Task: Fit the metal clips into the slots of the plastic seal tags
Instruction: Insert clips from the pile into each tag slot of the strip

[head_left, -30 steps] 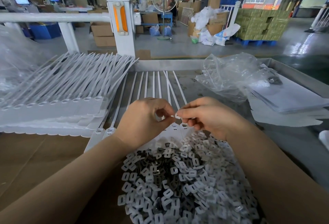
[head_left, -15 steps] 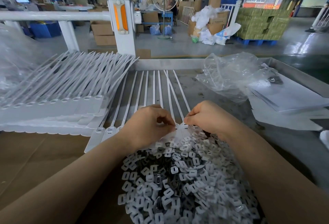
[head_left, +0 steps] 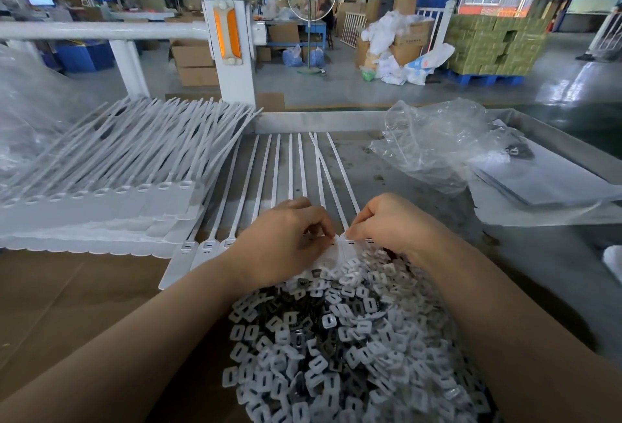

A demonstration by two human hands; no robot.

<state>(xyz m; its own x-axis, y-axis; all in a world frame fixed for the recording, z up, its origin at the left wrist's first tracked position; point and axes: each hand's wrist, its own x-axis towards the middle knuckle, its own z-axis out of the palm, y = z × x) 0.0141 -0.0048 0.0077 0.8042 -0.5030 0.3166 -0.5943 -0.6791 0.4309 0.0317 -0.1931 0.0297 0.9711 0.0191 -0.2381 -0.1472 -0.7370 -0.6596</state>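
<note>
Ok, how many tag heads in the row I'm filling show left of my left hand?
3 tag heads, side by side: outer, middle, and one nearest the left hand. More probably lie hidden under it and the right hand.

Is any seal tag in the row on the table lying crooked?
Yes. Two straps cross near their far tips, unlike the parallel ones beside them. Both hands, left hand and right hand, work at their heads.
</note>
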